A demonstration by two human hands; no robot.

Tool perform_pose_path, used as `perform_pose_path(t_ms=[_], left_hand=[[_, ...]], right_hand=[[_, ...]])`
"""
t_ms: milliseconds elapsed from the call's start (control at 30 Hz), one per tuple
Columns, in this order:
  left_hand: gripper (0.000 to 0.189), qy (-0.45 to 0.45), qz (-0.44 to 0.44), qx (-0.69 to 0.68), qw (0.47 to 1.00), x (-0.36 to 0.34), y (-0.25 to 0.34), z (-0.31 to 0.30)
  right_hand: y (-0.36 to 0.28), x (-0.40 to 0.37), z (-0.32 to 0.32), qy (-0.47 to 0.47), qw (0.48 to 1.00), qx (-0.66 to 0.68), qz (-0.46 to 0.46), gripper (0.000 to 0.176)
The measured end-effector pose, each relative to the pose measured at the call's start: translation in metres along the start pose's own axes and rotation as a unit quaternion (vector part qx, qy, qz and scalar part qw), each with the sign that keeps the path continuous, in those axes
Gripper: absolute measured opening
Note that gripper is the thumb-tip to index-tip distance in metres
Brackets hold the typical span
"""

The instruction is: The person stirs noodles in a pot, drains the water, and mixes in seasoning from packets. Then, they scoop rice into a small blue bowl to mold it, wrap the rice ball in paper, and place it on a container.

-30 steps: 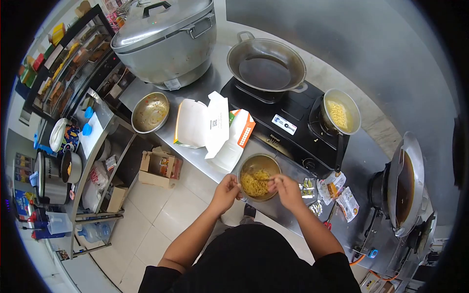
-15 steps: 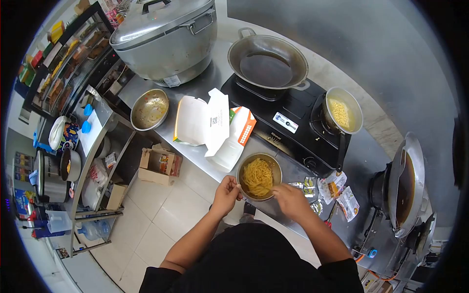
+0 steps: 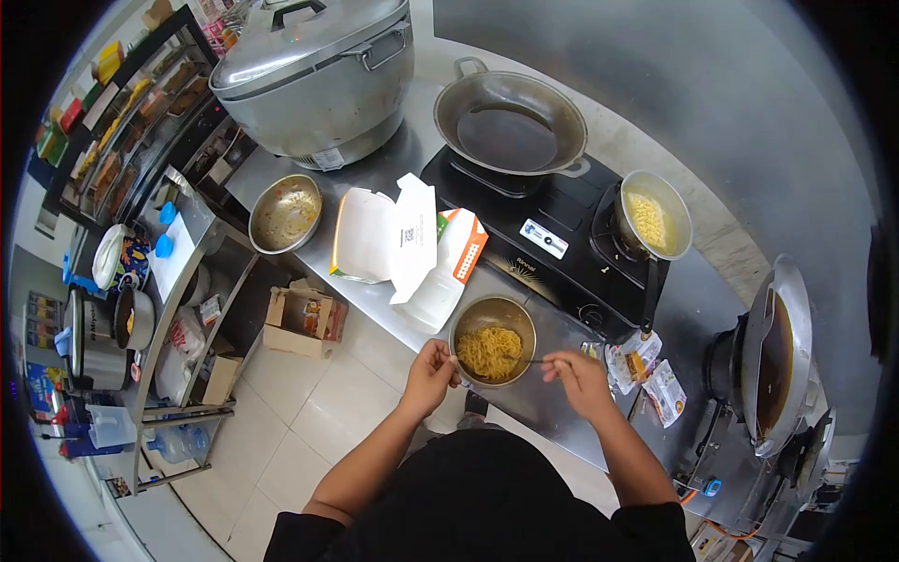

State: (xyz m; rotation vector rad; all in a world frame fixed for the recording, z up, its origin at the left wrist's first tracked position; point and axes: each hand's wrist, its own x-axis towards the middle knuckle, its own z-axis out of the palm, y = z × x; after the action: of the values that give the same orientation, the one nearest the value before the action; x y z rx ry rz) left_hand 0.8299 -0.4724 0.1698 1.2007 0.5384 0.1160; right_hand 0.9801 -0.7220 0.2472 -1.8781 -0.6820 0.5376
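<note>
A metal bowl (image 3: pixel 493 310) at the counter's front edge holds yellow-brown noodles (image 3: pixel 491 350). My left hand (image 3: pixel 430 378) pinches the bowl's rim on its near left side. In my right hand (image 3: pixel 578 383), closed fingers grip a thin-handled utensil (image 3: pixel 537 361) that reaches over the right rim into the noodles; its working end is hidden among them. Just beyond the bowl lies an opened takeaway box (image 3: pixel 433 298) with its lid up. Torn seasoning packets (image 3: pixel 666 392) are to the right of my right hand.
A black gas stove (image 3: pixel 552 208) bears a wide wok (image 3: pixel 513 84) and a small pan (image 3: pixel 687 220) with pale noodles in water. A used metal bowl (image 3: pixel 266 214) and a big lidded cooker (image 3: pixel 323 98) stand at left. Another wok (image 3: pixel 803 328) is at far right.
My right hand has moved a little right, away from the bowl, showing the utensil's handle. The noodles have shifted and settled lower in the bowl. My left hand stays at the rim.
</note>
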Motion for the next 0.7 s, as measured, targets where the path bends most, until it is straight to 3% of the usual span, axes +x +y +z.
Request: perform_pose_path(t_ms=[67,167,300,400,500,600,700], left_hand=[[0.009,-0.004,-0.001,0.004,1.000,-0.002,-0.002,0.001],[0.009,-0.008,0.013,0.013,1.000,0.001,0.007,0.005],[0.008,-0.026,0.025,0.056,0.998,-0.010,0.012,0.009],[0.009,-0.038,0.024,0.058,0.997,-0.006,0.013,0.016],[0.009,-0.036,0.031,0.075,0.996,-0.004,0.017,0.017],[0.009,-0.022,0.016,0.069,0.997,-0.006,0.014,0.014],[0.009,-0.015,0.012,0.041,0.999,-0.005,0.011,0.008]], right_hand=[[-0.013,-0.009,-0.005,-0.031,0.992,-0.112,-0.057,0.019],[-0.029,-0.007,-0.004,0.013,0.975,-0.191,-0.113,0.019],[-0.039,0.001,-0.004,0.167,0.983,-0.081,0.003,0.020],[0.016,0.021,0.018,0.143,0.984,0.011,0.106,0.022],[0.042,0.020,0.052,0.139,0.927,0.281,0.208,0.024],[0.044,0.016,0.049,0.183,0.869,0.396,0.234,0.024],[0.031,0.012,0.028,0.218,0.859,0.430,0.171,0.025]])
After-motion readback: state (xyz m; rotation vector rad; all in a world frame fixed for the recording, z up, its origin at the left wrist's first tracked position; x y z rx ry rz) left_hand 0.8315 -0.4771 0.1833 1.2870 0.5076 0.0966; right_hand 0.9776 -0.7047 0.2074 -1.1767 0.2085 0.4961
